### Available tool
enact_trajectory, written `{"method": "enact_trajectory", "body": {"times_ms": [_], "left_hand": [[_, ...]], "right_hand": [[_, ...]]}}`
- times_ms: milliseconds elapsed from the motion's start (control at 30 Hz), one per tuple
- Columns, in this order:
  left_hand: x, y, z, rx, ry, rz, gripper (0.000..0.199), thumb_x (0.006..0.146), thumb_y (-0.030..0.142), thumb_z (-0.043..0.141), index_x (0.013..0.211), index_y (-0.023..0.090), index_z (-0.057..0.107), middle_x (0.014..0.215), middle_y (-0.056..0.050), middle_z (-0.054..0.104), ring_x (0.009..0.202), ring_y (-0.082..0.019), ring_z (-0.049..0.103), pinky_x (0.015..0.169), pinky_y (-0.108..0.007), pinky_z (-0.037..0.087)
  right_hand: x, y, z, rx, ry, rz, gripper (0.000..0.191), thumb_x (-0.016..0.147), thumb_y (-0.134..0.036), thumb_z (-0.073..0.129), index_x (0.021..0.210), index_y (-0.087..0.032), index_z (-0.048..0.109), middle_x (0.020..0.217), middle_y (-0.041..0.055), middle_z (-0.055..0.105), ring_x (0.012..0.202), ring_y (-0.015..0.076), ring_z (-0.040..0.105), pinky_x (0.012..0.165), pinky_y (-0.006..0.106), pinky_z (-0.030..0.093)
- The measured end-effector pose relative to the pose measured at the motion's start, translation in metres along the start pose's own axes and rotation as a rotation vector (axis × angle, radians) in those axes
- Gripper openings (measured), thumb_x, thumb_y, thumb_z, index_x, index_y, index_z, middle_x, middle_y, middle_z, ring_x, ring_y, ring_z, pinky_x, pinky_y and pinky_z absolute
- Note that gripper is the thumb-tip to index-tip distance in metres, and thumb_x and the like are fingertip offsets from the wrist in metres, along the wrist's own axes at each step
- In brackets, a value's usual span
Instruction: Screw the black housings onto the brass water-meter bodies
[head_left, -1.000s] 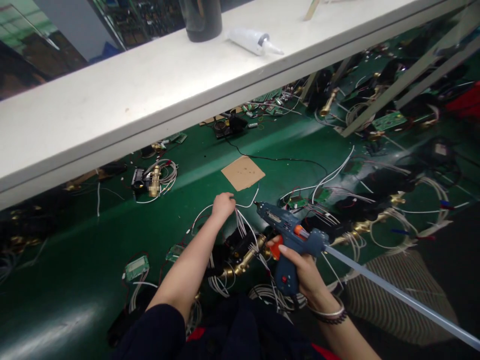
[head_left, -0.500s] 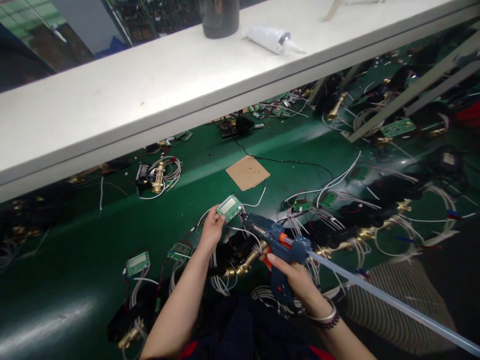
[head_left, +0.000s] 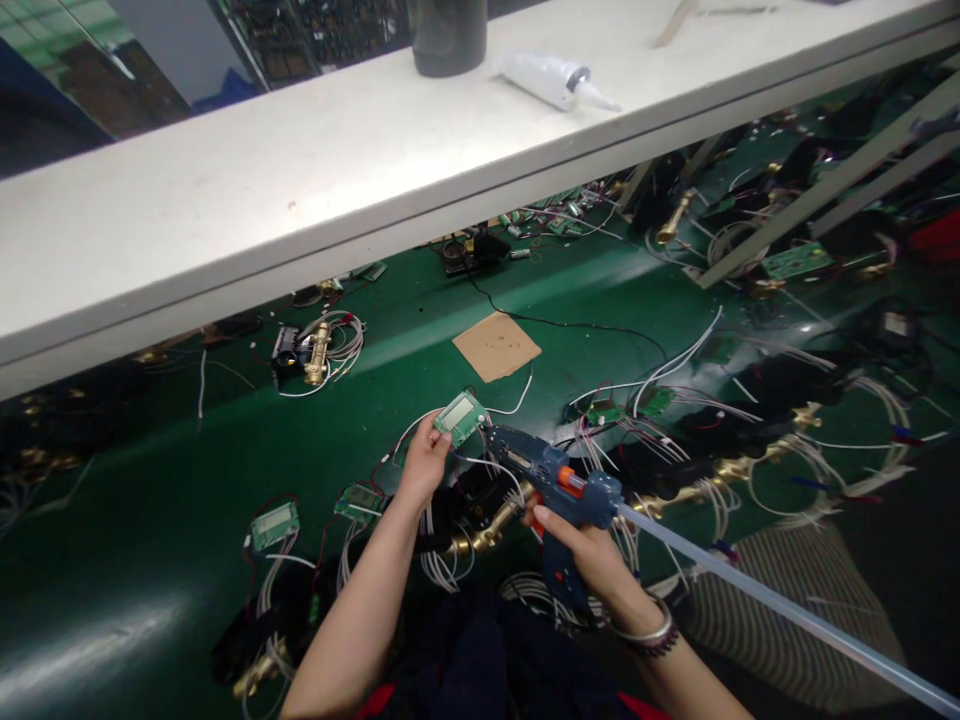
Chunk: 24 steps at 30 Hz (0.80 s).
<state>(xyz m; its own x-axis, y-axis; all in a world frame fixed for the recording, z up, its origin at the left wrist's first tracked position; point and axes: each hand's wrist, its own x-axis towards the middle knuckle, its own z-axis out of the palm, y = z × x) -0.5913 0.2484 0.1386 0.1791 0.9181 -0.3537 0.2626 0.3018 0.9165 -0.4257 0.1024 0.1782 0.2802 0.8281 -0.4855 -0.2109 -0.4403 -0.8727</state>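
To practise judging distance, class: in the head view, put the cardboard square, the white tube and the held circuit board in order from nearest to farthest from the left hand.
1. Circuit board: held in the left hand.
2. Cardboard square: on the green surface, beyond the hand.
3. White tube: on the white shelf, near the top of the view.

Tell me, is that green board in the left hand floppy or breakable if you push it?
The green board is probably stiff: it looks flat though the left hand pinches only one side. It seems light, held up by just that hand. It might be fragile, because its pale panel is uncovered.
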Motion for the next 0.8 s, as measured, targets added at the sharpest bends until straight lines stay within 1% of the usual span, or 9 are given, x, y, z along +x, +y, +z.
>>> {"method": "enact_trajectory", "body": {"times_ms": [133, 233, 333, 467, 633, 800], "left_hand": [[0.001, -0.001, 0.0, -0.006, 0.001, 0.0, 0.039, 0.077, 0.019, 0.052, 0.116, 0.016, 0.053, 0.062, 0.005, 0.044, 0.061, -0.012, 0.047, 0.061, -0.021, 0.038], [0.001, -0.002, 0.0, -0.002, 0.008, 0.0, 0.038, 0.077, 0.02, 0.053, 0.115, 0.017, 0.053, 0.061, 0.005, 0.043, 0.061, -0.012, 0.047, 0.061, -0.022, 0.039], [0.002, -0.003, 0.0, 0.004, 0.016, -0.003, 0.038, 0.078, 0.022, 0.054, 0.115, 0.017, 0.054, 0.06, 0.006, 0.042, 0.06, -0.012, 0.047, 0.061, -0.022, 0.039], [0.001, -0.004, -0.001, 0.006, 0.009, -0.007, 0.039, 0.078, 0.021, 0.054, 0.117, 0.017, 0.053, 0.06, 0.006, 0.043, 0.06, -0.013, 0.048, 0.063, -0.022, 0.04], [0.002, -0.006, -0.002, -0.007, -0.007, -0.006, 0.041, 0.078, 0.016, 0.05, 0.119, 0.016, 0.051, 0.062, 0.005, 0.048, 0.065, -0.014, 0.052, 0.068, -0.024, 0.042], [0.001, -0.006, -0.002, -0.013, -0.003, 0.001, 0.041, 0.077, 0.017, 0.051, 0.118, 0.016, 0.052, 0.063, 0.005, 0.048, 0.062, -0.013, 0.049, 0.065, -0.023, 0.04]], "right_hand": [[-0.002, -0.004, 0.0, -0.021, -0.025, 0.018, 0.043, 0.063, -0.06, 0.069, 0.072, -0.018, 0.064, 0.071, 0.0049, 0.066, 0.072, 0.0225, 0.059, 0.074, 0.037, 0.046], [-0.002, -0.003, 0.0, 0.001, -0.003, 0.027, 0.043, 0.061, -0.06, 0.071, 0.072, -0.019, 0.065, 0.071, 0.0047, 0.066, 0.073, 0.0228, 0.06, 0.076, 0.038, 0.047], [-0.001, 0.0, -0.001, 0.019, 0.032, 0.042, 0.045, 0.058, -0.06, 0.074, 0.076, -0.019, 0.068, 0.078, 0.0058, 0.068, 0.08, 0.0253, 0.061, 0.083, 0.041, 0.046], [-0.001, 0.004, -0.005, 0.032, 0.016, 0.022, 0.045, 0.059, -0.058, 0.075, 0.081, -0.019, 0.07, 0.087, 0.0073, 0.069, 0.089, 0.0276, 0.061, 0.09, 0.042, 0.044], [0.002, 0.006, -0.009, 0.083, 0.017, 0.01, 0.039, 0.064, -0.055, 0.073, 0.079, -0.02, 0.068, 0.082, 0.0057, 0.069, 0.084, 0.0261, 0.061, 0.086, 0.04, 0.045], [0.005, 0.007, -0.01, 0.045, 0.02, 0.024, 0.041, 0.063, -0.057, 0.072, 0.077, -0.019, 0.068, 0.078, 0.0053, 0.067, 0.081, 0.0257, 0.06, 0.084, 0.041, 0.044]]}}
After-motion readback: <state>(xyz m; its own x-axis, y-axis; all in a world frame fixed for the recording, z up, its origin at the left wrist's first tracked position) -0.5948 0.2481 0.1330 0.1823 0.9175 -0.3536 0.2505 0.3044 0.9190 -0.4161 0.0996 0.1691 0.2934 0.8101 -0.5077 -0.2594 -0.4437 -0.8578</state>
